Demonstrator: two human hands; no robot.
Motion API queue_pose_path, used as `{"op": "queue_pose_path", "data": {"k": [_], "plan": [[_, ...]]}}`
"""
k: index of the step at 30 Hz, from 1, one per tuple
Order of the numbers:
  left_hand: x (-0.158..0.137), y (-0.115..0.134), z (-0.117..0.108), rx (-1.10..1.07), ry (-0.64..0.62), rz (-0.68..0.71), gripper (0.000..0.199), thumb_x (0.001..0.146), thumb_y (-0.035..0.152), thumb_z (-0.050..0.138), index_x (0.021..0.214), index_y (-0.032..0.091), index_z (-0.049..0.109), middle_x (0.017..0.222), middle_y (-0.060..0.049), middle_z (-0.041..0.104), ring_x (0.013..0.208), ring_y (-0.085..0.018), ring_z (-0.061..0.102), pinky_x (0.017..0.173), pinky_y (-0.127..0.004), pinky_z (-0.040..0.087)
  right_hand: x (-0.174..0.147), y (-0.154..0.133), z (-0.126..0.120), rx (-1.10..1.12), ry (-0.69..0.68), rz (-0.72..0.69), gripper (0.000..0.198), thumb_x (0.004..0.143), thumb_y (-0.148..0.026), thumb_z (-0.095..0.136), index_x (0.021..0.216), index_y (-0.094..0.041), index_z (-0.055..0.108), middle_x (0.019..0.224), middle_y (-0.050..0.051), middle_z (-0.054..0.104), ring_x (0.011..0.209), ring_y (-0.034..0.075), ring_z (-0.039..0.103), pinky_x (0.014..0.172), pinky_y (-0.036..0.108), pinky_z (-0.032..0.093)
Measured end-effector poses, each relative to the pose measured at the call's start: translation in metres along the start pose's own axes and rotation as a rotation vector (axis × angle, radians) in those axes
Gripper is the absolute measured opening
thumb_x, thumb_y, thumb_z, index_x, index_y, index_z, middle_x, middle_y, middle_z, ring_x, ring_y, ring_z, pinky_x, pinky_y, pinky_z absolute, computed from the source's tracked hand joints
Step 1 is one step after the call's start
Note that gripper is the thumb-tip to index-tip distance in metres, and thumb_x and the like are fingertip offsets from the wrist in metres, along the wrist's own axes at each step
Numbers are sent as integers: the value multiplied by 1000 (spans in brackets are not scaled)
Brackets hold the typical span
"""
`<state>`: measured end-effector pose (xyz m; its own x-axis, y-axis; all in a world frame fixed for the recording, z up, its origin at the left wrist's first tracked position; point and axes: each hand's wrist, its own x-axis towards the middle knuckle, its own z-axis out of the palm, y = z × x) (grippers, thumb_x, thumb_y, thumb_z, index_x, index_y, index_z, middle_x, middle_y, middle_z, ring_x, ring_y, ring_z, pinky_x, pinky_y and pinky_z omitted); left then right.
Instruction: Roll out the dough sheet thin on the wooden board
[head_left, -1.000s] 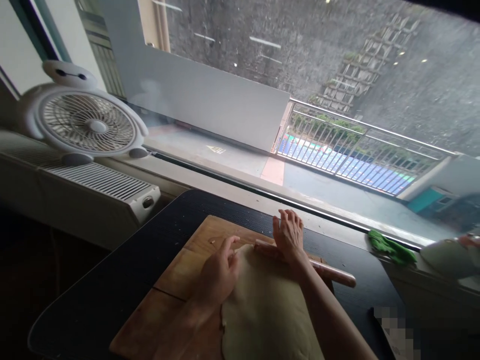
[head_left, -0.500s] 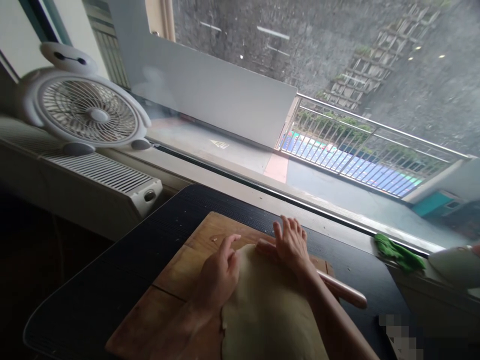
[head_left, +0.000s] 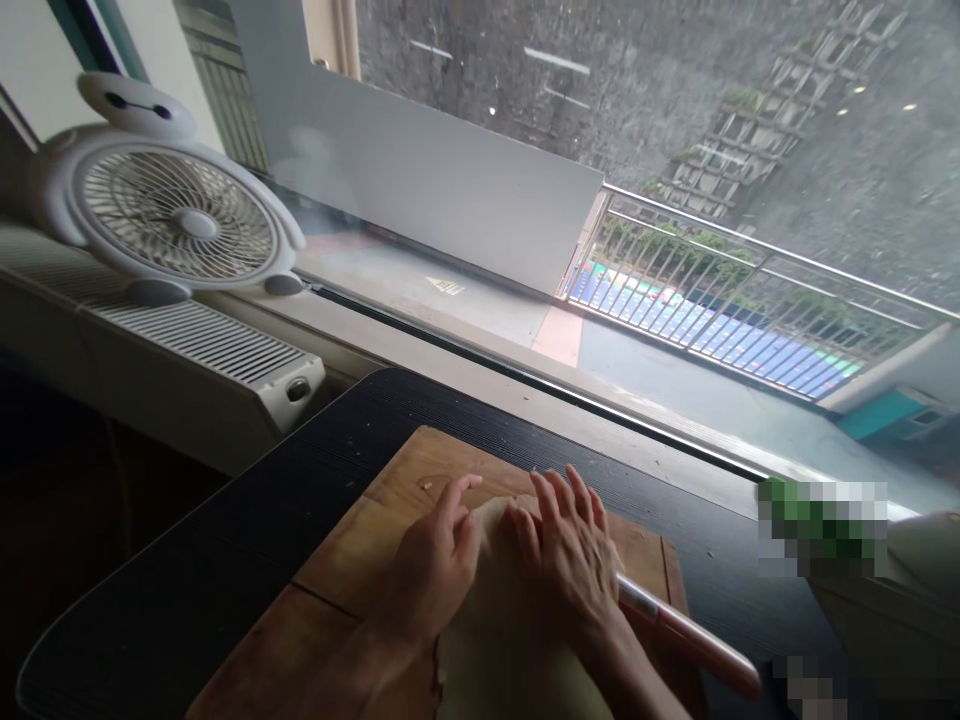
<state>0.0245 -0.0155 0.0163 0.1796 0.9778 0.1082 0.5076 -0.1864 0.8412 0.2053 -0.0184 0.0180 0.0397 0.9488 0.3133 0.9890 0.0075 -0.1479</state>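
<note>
A sheet of rolled-out dough (head_left: 517,640) lies on a wooden cutting board (head_left: 337,560). My right hand (head_left: 570,550) rests palm down with spread fingers on the rolling pin (head_left: 690,630), which lies across the dough. Its right part sticks out past my hand over the board's edge; the other end is hidden under my fingers. At the dough's left edge is my left hand (head_left: 439,560), its index finger stretched out and the other fingers loosely bent. It holds nothing that I can see.
The board sits on a black table (head_left: 225,540) beside a window. A white fan (head_left: 196,225) stands on a radiator (head_left: 292,385) at the left. Toward the right is a green cloth (head_left: 784,500), partly blurred out. Small crumbs dot the tabletop.
My right hand has moved back toward me, with the rolling pin turning under it and shifting down and right. My left hand has barely moved.
</note>
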Motion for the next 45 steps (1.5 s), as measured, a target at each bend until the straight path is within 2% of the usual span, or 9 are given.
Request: {"op": "queue_pose_path", "data": {"k": [6, 12, 18, 22, 27, 32, 35, 38, 45], "plan": [[0, 4, -1, 14, -23, -7, 39, 85, 28, 36, 122, 19, 45, 57, 4, 55, 55, -14, 54, 56, -22, 39, 34, 20, -1, 16, 22, 239, 56, 93, -49, 20, 134, -16, 39, 136, 13, 41, 132, 30, 24, 102, 52, 21], [0, 3, 3, -6, 28, -31, 39, 83, 27, 37, 120, 19, 47, 56, 5, 55, 54, -14, 54, 58, -23, 41, 14, 5, 6, 18, 50, 8, 49, 92, -48, 27, 134, -24, 38, 134, 8, 44, 133, 28, 23, 104, 47, 19], [20, 9, -2, 13, -24, -77, 44, 80, 29, 42, 121, 15, 49, 65, 2, 63, 64, -15, 58, 64, -23, 41, 50, 46, -9, -34, 130, 147, 42, 94, -43, 24, 101, -20, 57, 102, 10, 59, 96, 22, 52, 82, 37, 36], [50, 22, 4, 46, -181, -111, 29, 76, 35, 46, 84, 14, 65, 58, 1, 59, 59, -15, 55, 55, -23, 37, 9, 64, -25, 52, -26, 6, 43, 95, -43, 22, 78, -23, 56, 69, 1, 58, 63, 14, 52, 60, 26, 34], [72, 46, 22, 119, -568, -134, 29, 65, 42, 56, 57, 15, 62, 51, 0, 55, 48, -13, 48, 45, -23, 28, -61, 94, -39, 63, -60, -100, 32, 93, -45, 33, 81, -24, 54, 76, 0, 61, 67, 14, 55, 60, 25, 34], [61, 41, 22, 65, -460, 50, 19, 64, 32, 56, 67, 15, 64, 63, 0, 60, 58, -13, 52, 49, -21, 32, -82, 122, -60, 29, 36, 4, 29, 93, -45, 36, 83, -25, 54, 72, -1, 60, 63, 14, 55, 56, 25, 32], [47, 17, 9, -115, -303, -69, 24, 71, 32, 49, 78, 14, 62, 70, -2, 62, 60, -13, 54, 50, -20, 34, -87, 107, -66, 86, -38, -133, 28, 92, -45, 38, 84, -24, 54, 75, -1, 60, 66, 13, 54, 60, 25, 34], [33, -6, -5, -106, -331, -156, 20, 69, 30, 48, 74, 14, 60, 66, -2, 61, 56, -14, 53, 45, -21, 30, -83, 70, -57, 112, -133, -227, 29, 89, -48, 43, 80, -23, 54, 78, 0, 59, 71, 14, 53, 66, 26, 36], [19, -14, -14, -125, -270, -129, 19, 70, 31, 51, 72, 14, 59, 67, -2, 62, 63, -16, 57, 50, -22, 35, -9, 19, -29, -14, 1, 67, 37, 94, -40, 26, 95, -22, 58, 100, 8, 57, 96, 20, 49, 87, 37, 34]]}}
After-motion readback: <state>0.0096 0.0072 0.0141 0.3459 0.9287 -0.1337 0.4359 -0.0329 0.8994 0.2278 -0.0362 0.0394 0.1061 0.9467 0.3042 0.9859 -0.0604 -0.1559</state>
